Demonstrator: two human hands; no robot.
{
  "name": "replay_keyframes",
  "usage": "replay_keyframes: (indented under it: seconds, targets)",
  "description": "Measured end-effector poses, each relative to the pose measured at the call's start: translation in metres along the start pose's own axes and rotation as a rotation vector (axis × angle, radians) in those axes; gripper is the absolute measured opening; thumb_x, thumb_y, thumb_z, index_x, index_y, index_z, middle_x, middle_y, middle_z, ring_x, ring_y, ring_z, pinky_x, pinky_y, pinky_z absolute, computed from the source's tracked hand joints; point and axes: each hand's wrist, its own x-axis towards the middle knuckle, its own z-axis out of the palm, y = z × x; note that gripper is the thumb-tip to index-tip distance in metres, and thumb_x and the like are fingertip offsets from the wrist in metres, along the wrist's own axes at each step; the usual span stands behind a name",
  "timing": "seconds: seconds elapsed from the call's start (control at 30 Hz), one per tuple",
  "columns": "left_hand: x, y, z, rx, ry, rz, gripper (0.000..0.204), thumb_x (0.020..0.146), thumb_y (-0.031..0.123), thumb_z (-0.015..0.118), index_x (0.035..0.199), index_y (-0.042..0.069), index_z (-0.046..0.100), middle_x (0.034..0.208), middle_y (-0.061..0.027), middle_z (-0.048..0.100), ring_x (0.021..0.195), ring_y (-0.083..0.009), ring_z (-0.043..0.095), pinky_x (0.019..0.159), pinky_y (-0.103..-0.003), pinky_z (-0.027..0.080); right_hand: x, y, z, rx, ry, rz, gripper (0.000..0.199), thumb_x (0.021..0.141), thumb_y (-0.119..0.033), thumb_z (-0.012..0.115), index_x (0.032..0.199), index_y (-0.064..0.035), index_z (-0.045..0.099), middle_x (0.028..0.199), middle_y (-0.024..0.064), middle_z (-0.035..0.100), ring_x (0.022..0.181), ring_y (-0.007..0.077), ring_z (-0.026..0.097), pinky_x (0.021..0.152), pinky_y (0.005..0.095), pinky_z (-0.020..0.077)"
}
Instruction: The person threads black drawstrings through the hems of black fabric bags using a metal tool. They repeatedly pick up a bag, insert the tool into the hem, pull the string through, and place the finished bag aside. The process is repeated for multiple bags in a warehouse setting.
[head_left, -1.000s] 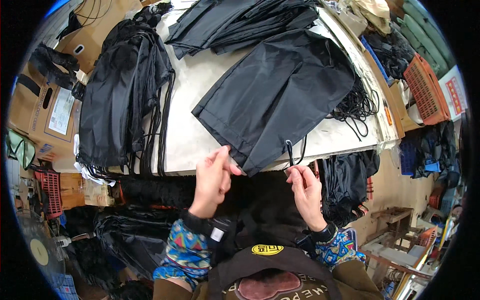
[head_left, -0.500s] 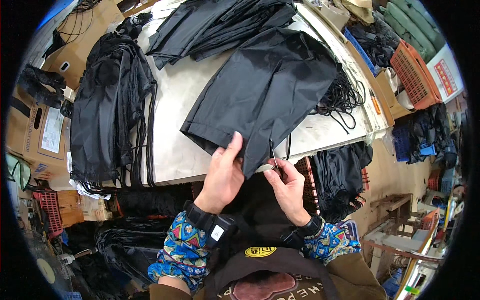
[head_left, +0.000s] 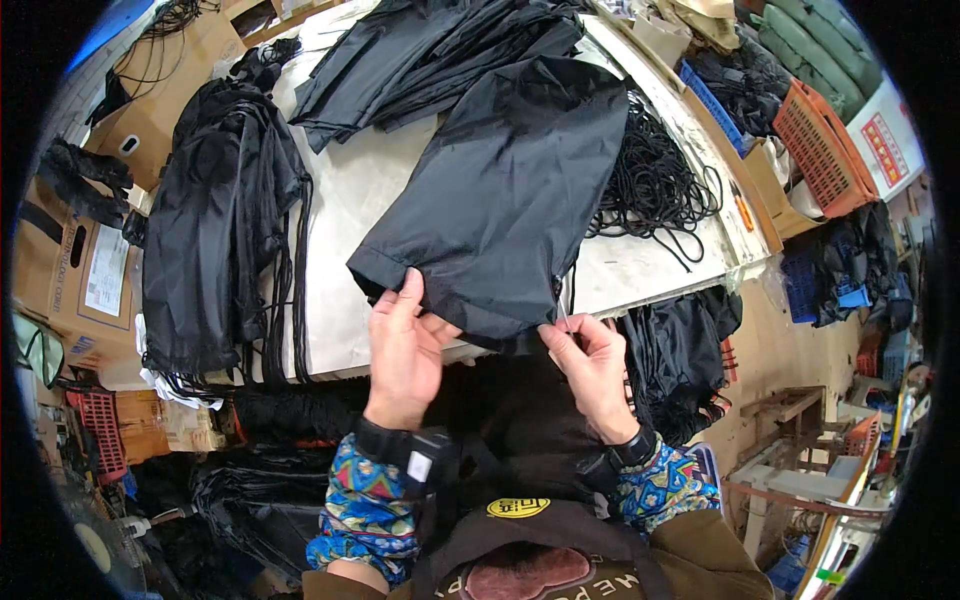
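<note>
A black fabric drawstring bag (head_left: 500, 200) lies over the near edge of the white table (head_left: 345, 230). My left hand (head_left: 405, 355) grips the left part of its hemmed opening, thumb on top and fingers beneath. At the right end of that hem, my right hand (head_left: 592, 365) pinches the fabric corner. A thin, pale metal rod (head_left: 562, 300) rises from between its thumb and forefinger, with black cord close by. Whether the rod's end lies inside the hem is hidden. To the right of the bag, a heap of black cords (head_left: 655, 185) rests on the table.
A stack of black drawstring bags (head_left: 215, 220) drapes over the table's left side; more black fabric pieces (head_left: 430, 70) lie at the back. An orange-handled tool (head_left: 744, 213) sits near the right edge. Black bags (head_left: 680, 350) fill a crate below, and an orange basket (head_left: 822, 150) stands beyond.
My hands have moved apart, my left hand going left along the hem and my right hand slightly right. The opening, folded before, is now spread wider, and the bag has shifted left, uncovering more cords.
</note>
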Motion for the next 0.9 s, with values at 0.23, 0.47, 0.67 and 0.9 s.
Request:
replay_keyframes:
  seconds: [0.23, 0.47, 0.67, 0.9]
  targets:
    - [-0.037, -0.035, -0.003, 0.452, -0.12, 0.168, 0.021, 0.086, 0.01, 0.066, 0.097, -0.005, 0.056, 0.099, -0.0114, 0.06, 0.076, -0.0143, 0.062, 0.07, -0.029, 0.055, -0.003, -0.008, 0.016, -0.034, -0.063, -0.098, 0.014, 0.082, -0.011, 0.072, 0.08, -0.0001, 0.064, 0.063, -0.0072, 0.051, 0.059, 0.0011, 0.04, 0.052, 0.0186, 0.0344]
    - [-0.037, -0.029, -0.004, 0.338, -0.11, -0.063, 0.029, 0.095, 0.026, 0.055, 0.088, -0.002, 0.059, 0.076, -0.0104, 0.064, 0.058, -0.0159, 0.062, 0.051, -0.026, 0.051, -0.006, -0.012, 0.014, -0.169, -0.056, -0.262, 0.016, 0.079, -0.011, 0.073, 0.085, 0.0005, 0.065, 0.065, 0.0024, 0.055, 0.055, 0.0061, 0.045, 0.05, 0.0231, 0.0374]
    - [-0.039, -0.03, -0.007, 0.282, -0.21, -0.072, 0.033, 0.097, 0.027, 0.049, 0.088, -0.003, 0.057, 0.079, -0.0114, 0.062, 0.06, -0.0199, 0.065, 0.048, -0.027, 0.053, -0.011, -0.022, 0.015, -0.199, -0.17, -0.282, 0.014, 0.079, -0.01, 0.072, 0.086, 0.0004, 0.065, 0.066, 0.0035, 0.055, 0.055, 0.0086, 0.048, 0.051, 0.0238, 0.0385]
    - [-0.049, -0.025, -0.01, 0.695, -0.212, 0.202, 0.025, 0.094, 0.017, 0.056, 0.088, -0.007, 0.061, 0.081, -0.0118, 0.062, 0.064, -0.0191, 0.065, 0.054, -0.028, 0.055, -0.009, -0.033, 0.007, -0.29, -0.149, -0.385, 0.009, 0.082, -0.007, 0.068, 0.085, 0.001, 0.064, 0.067, 0.0059, 0.055, 0.056, 0.0117, 0.051, 0.05, 0.0257, 0.0392]
